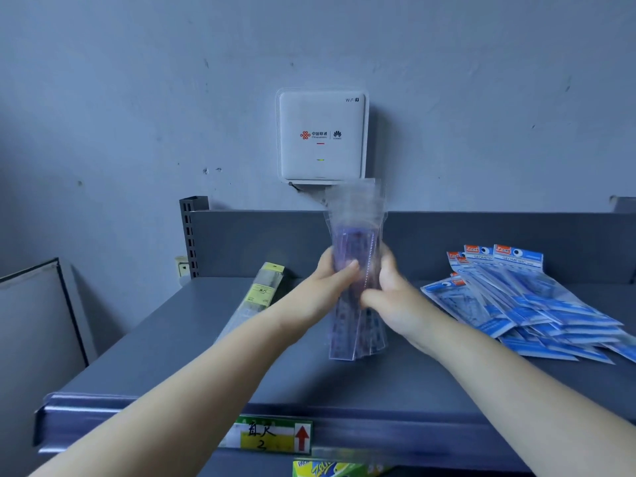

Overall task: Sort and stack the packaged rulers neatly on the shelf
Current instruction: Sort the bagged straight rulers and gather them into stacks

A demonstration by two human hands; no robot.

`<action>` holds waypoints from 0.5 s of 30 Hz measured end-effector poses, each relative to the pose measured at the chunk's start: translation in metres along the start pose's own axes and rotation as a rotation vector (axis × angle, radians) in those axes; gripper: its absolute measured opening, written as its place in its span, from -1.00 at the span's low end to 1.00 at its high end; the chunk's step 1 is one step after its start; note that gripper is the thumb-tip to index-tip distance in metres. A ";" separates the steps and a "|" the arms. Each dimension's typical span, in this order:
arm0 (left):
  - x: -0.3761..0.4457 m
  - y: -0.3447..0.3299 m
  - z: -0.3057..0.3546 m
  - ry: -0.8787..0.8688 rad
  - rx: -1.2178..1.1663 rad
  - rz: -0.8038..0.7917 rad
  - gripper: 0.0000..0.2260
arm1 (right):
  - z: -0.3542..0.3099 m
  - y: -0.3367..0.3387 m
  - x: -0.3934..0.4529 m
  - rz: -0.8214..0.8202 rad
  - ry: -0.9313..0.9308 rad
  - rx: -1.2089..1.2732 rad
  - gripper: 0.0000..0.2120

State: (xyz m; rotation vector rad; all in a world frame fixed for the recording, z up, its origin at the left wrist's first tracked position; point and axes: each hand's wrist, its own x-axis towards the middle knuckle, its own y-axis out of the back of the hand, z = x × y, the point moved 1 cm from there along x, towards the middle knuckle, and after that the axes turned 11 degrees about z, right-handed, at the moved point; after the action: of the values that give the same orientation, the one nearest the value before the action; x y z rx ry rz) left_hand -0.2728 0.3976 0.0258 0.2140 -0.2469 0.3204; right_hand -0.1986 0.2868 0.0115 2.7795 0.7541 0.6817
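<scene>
A bundle of purple rulers in clear sleeves (356, 325) stands upright over the middle of the grey shelf (192, 339), its lower end near the shelf surface. My left hand (330, 280) grips the bundle from the left and my right hand (389, 290) grips it from the right, thumbs across the front. A loose pile of blue geometric ruler sets (516, 301) lies fanned out on the right part of the shelf. On the left lie rulers in yellow-headed packages (256, 297), partly hidden by my left forearm.
A white WiFi router (321, 136) hangs on the wall just above the shelf's back panel. A slotted metal upright (189, 235) stands at the back left. A yellow-green price label (272, 435) sits on the front edge, with a green package (330, 469) below.
</scene>
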 end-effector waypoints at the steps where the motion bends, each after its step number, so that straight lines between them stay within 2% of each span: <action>1: -0.002 -0.001 -0.007 0.037 -0.003 -0.017 -0.67 | 0.006 -0.002 -0.003 -0.018 -0.028 -0.037 -0.25; 5: -0.008 -0.015 -0.023 0.047 -0.100 -0.039 -0.69 | 0.017 -0.010 -0.010 -0.026 -0.107 0.047 -0.37; 8: -0.007 -0.022 -0.023 -0.015 -0.122 -0.010 -0.54 | 0.015 -0.008 -0.008 0.004 -0.136 0.130 -0.46; 11: -0.005 -0.016 -0.019 -0.048 -0.053 -0.031 -0.56 | 0.019 0.002 -0.003 -0.004 -0.130 0.098 -0.40; 13: -0.006 -0.011 -0.020 -0.059 0.055 -0.032 -0.62 | 0.017 0.009 -0.009 -0.058 -0.116 -0.017 -0.32; 15: -0.008 -0.010 -0.026 -0.079 0.185 -0.015 -0.58 | 0.019 0.015 -0.016 -0.111 -0.097 -0.145 -0.19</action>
State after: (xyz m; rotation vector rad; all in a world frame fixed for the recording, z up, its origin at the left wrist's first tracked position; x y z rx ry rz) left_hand -0.2710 0.3928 -0.0029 0.4115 -0.2942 0.3208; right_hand -0.1959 0.2650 -0.0070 2.5973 0.7994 0.5537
